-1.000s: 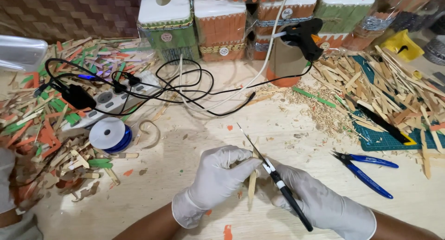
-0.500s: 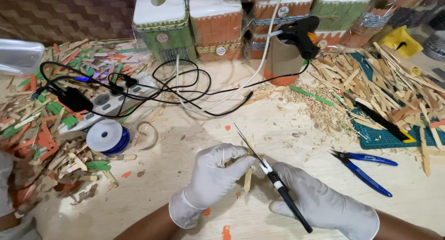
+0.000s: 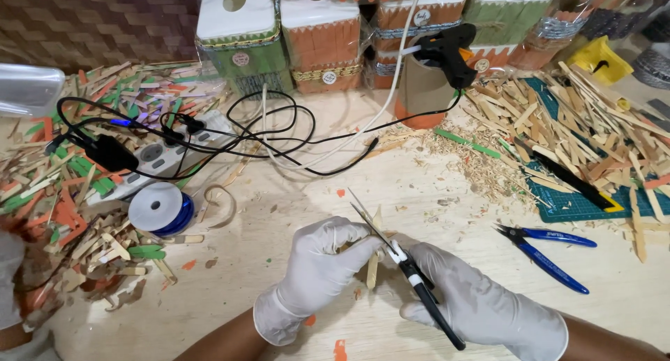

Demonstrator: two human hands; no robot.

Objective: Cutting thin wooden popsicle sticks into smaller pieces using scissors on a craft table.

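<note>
Both my hands wear white gloves near the table's front edge. My left hand [image 3: 317, 274] pinches a thin wooden craft stick [image 3: 373, 263] that hangs almost upright between the hands. My right hand [image 3: 474, 302] grips a pair of small scissors with black handles [image 3: 412, 274]. Their slim blades point up and to the left and cross the stick just above my left fingers.
A white power strip [image 3: 150, 162] with tangled black cables lies at left, beside a blue spool [image 3: 160, 207] and heaps of coloured stick scraps. A black glue gun [image 3: 447, 50] stands at the back, blue pliers [image 3: 548, 249] lie at right, and a green cutting mat [image 3: 593, 200] holds sticks.
Both hands and the scissors have shifted slightly; the blades stay across the stick. The view has drifted a little.
</note>
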